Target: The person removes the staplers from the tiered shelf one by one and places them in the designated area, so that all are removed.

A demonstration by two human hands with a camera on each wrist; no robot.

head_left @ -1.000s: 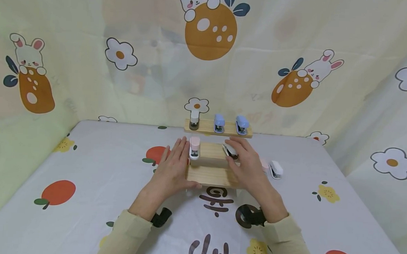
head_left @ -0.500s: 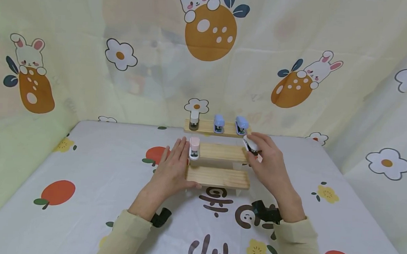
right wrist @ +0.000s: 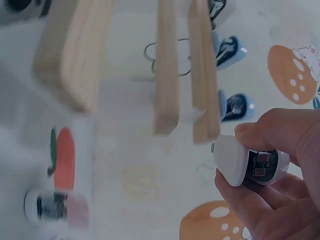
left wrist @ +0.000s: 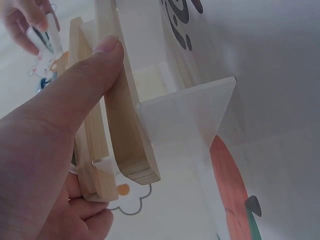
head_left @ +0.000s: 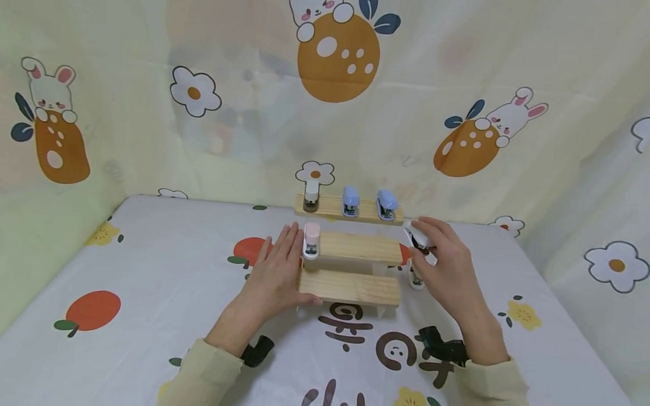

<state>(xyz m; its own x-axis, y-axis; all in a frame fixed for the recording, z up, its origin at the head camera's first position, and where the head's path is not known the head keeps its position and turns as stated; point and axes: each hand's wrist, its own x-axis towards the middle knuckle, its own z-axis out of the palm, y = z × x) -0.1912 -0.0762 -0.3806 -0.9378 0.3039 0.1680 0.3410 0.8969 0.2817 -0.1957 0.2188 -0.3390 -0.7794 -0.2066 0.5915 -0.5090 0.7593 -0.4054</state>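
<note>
A tiered wooden rack [head_left: 356,247] on clear side supports stands mid-table. My left hand [head_left: 275,273] rests along its left side, fingers straight, with the thumb [left wrist: 100,65] pressing the front edge of the lowest plank. A pink-topped stapler [head_left: 312,240] stands at the left end of the middle plank, beside those fingers. My right hand [head_left: 447,269] pinches a small white stapler [right wrist: 232,160] between thumb and fingers, just past the rack's right end. Partly hidden beneath this hand, a pink-and-white stapler [right wrist: 55,207] stands on the table.
On the top plank [head_left: 365,209] stand a white stapler with a dark base [head_left: 311,196] and two blue staplers [head_left: 386,204]. The lowest plank [head_left: 348,287] bears no stapler. A patterned cloth covers the table [head_left: 161,341], and patterned curtains [head_left: 241,133] close the back and sides.
My right hand has moved right with the white stapler, from over the middle plank to beyond the rack's right end. My left hand keeps its place.
</note>
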